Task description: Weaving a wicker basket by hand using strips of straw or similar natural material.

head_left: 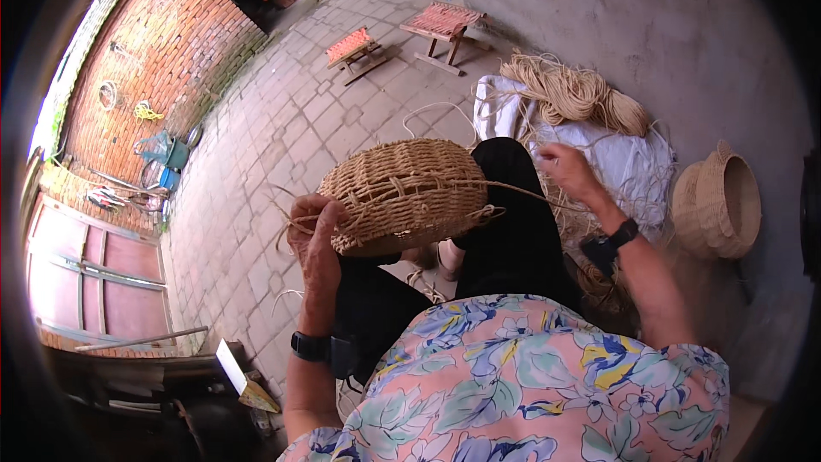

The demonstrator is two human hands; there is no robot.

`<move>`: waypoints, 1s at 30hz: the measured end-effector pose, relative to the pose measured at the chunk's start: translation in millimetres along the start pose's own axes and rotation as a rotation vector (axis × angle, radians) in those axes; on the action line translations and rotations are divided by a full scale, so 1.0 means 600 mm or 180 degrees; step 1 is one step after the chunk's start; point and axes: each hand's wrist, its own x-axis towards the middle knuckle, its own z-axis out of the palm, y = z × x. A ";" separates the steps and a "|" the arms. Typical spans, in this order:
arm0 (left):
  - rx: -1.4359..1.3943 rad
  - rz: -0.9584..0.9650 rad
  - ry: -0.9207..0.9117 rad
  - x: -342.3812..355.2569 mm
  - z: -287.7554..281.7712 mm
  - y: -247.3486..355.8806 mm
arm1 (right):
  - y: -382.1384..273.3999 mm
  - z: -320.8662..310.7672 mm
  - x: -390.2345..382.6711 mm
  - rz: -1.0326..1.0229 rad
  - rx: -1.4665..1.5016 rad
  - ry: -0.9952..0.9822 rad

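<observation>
A woven basket [410, 192] of tan straw cord lies tilted over my knees, its rounded side upward. My left hand [315, 224] grips its left end, thumb on the weave, with loose cord ends sticking out beside the fingers. From the basket's right side a strand of cord [526, 192] stretches toward my right forearm. My right hand [569, 173] is raised to the right of the basket, apart from it, its fingers curled together. What those fingers hold, if anything, is too small to make out.
A coiled bundle of straw cord [581, 94] rests on a white sack [629, 154] at right. Beyond it a finished-looking woven basket [717, 201] stands by the grey wall. Two low stools [443, 21] are ahead on the paving. A brick wall [162, 43] rises at left.
</observation>
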 end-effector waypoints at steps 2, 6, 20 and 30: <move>0.0135 0.0081 -0.0047 0.007 -0.008 -0.012 | -0.108 0.039 -0.002 -0.0377 0.0591 -0.0489; -0.0005 0.0084 -0.0270 0.006 0.006 0.000 | -0.144 0.036 0.011 -0.0433 0.0753 -0.1401; -0.0641 -0.0099 -0.0772 -0.002 -0.018 0.003 | 0.091 -0.034 -0.020 0.0348 -0.0144 0.0208; 0.0305 -0.0370 -0.0620 -0.009 -0.006 0.040 | -0.037 -0.003 -0.007 -0.0261 0.0666 -0.1262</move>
